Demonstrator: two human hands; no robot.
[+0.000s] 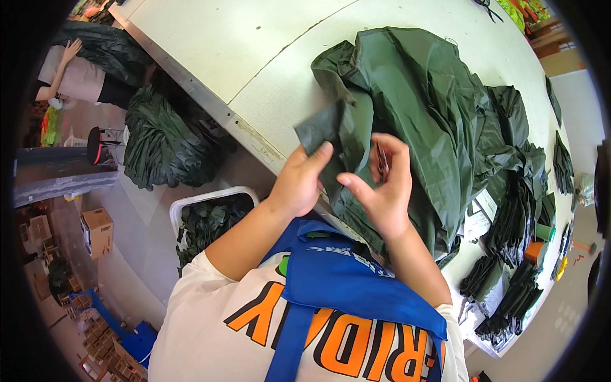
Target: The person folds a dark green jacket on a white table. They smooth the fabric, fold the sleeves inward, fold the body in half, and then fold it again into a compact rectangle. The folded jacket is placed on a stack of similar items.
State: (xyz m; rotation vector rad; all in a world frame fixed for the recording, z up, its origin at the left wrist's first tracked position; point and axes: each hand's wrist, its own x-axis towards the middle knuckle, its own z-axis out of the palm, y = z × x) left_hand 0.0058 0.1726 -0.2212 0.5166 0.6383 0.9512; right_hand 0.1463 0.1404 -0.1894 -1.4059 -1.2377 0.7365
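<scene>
left fingers [323, 151]: closed on a flap [310, 131] of dark green cloth [417, 89], probably to spread its edge
right fingers [396, 145]: curled round a small metal tool [382, 162], thumb parted
cloth: mostly on the worktop [203, 48] beyond the fingers, likely for support

The white table [210, 44] is bare by its left corner, so a hand can move freely there. A big dark green cloth [420, 108] blocks the middle. Toward the right corner, cloth bundles [514, 302] leave only thin gaps. A white tub [176, 213] sits beside the near edge.
</scene>
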